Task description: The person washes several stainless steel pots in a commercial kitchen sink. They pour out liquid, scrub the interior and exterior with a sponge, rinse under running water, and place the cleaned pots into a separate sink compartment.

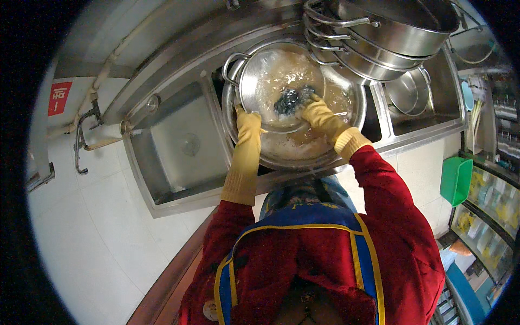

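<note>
Both my hands wear yellow gloves with ribbed cuffs. My left hand grips the near left rim of a round stainless steel pot. My right hand reaches into that pot, its fingers on a dark scrubbing pad or cloth in the water. The fingertips are partly hidden by the pad and splashing. The pot sits tilted inside a larger round metal basin that holds brownish, foamy water. Two looped handles show at the pot's far left side.
Several stacked steel pots stand at the back right. Left lies a sink compartment with cloudy water. In the right compartment sits another steel pot. A tap projects at far left. A green bin hangs at right.
</note>
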`<act>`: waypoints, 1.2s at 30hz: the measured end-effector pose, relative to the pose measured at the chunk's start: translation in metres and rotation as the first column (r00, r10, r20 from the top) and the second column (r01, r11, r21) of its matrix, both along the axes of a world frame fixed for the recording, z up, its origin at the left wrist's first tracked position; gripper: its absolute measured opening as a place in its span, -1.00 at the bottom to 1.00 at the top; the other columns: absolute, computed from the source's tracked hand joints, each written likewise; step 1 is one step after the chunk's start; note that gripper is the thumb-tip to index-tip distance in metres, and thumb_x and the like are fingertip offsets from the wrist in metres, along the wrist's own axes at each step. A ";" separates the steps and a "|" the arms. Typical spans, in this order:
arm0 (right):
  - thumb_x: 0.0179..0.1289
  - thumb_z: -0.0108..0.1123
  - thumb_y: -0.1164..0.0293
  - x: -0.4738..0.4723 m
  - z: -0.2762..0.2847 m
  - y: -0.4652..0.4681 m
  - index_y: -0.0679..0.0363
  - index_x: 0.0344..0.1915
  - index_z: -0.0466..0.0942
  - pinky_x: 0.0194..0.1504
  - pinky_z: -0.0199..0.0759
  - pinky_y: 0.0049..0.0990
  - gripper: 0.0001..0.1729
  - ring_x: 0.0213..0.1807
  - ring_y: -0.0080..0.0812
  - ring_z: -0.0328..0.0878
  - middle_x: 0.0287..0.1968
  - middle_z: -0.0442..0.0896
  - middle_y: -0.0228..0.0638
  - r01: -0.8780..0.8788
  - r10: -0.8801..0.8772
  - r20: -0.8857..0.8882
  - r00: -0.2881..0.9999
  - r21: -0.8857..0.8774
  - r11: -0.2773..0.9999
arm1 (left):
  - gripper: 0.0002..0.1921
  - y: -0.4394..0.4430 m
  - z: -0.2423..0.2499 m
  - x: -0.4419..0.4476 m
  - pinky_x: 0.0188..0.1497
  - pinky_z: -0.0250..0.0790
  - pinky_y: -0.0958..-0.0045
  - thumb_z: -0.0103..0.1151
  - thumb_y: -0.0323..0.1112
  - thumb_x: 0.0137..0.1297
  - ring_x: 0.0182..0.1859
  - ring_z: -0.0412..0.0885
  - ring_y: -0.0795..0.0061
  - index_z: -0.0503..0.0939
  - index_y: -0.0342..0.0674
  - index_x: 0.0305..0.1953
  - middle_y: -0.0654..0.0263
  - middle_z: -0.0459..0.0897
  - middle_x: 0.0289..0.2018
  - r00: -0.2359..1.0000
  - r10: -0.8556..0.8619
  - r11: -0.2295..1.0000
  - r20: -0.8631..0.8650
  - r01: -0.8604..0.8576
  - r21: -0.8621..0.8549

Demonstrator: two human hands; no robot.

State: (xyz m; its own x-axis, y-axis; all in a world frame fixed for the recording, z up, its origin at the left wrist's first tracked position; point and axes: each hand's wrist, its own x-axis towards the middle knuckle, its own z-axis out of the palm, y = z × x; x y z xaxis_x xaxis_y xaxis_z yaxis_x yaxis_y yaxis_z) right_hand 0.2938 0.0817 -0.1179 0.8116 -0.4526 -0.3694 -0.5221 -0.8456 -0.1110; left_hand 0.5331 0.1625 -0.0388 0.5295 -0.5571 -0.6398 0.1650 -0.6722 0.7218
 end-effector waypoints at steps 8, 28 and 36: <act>0.08 0.15 0.47 0.093 0.081 0.082 0.17 0.22 0.40 0.15 0.43 -0.17 -0.39 0.12 0.10 0.52 0.07 0.55 0.16 0.321 -0.546 0.270 0.793 0.577 0.751 | -0.72 0.000 -0.013 0.009 0.09 0.38 0.18 -0.03 -0.30 0.31 -0.02 0.64 0.21 0.60 -0.26 -0.07 0.19 0.68 -0.05 -0.120 -0.949 0.168 0.292 0.593 0.788; 0.01 0.16 0.57 0.036 0.087 0.043 0.04 0.22 0.48 0.08 0.47 -0.24 -0.33 0.07 -0.01 0.59 0.03 0.63 0.00 0.285 -0.234 -0.163 0.958 0.603 0.745 | -0.41 -0.015 -0.006 0.033 -0.11 0.60 0.30 0.19 -0.16 0.25 -0.05 0.65 0.18 0.39 -0.49 0.18 -0.07 0.58 0.00 0.844 -0.309 0.951 0.437 0.276 0.139; 0.03 0.20 0.48 0.090 0.066 0.077 0.05 0.23 0.48 0.12 0.45 -0.24 -0.35 0.07 0.03 0.58 -0.03 0.64 0.06 0.303 -0.576 0.256 0.776 0.649 0.697 | -0.69 0.027 -0.033 -0.020 -0.48 0.41 0.38 0.14 -0.16 0.37 -0.34 0.56 0.36 0.53 -0.27 -0.04 0.24 0.60 -0.29 0.929 0.190 0.981 -0.318 -0.188 0.038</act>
